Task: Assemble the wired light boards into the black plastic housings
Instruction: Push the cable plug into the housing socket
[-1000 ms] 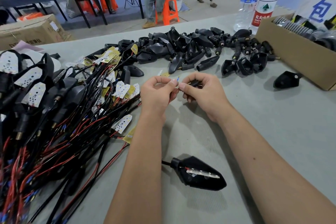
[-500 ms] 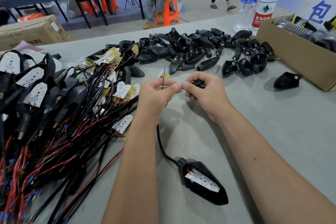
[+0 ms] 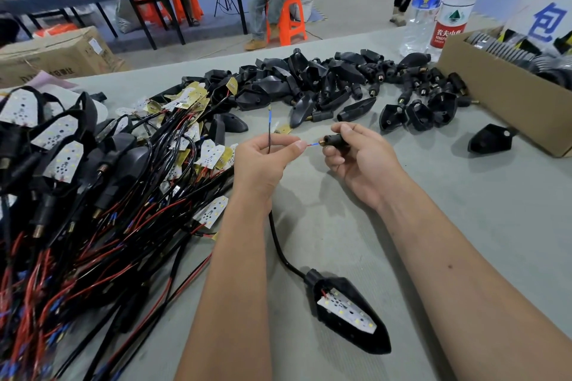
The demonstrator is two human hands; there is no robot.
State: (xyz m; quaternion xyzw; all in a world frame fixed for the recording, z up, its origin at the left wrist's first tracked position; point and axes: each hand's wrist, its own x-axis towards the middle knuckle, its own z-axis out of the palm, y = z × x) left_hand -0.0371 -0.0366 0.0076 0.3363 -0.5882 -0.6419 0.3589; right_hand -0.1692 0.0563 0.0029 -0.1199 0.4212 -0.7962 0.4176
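- Left hand [image 3: 263,161] pinching two thin wires [image 3: 269,133] (one blue-tipped end upright, one aimed right).
- Right hand [image 3: 356,158] curled round a small black stem piece [image 3: 335,141], brass end facing the wire tip.
- Black housing [image 3: 349,315] with light board [image 3: 346,309] seated inside, lying on the tabletop [image 3: 464,226] near the forearms.

We see a grey matte tabletop [image 3: 464,226] under glossy black pointed plastic housings [image 3: 309,83]. The nearest black housing [image 3: 365,337] carries a white light board [image 3: 346,309] dotted with pale yellow. The tangled wires [image 3: 93,241] run red and black with blue tips, beside a brown cardboard box [image 3: 501,96].
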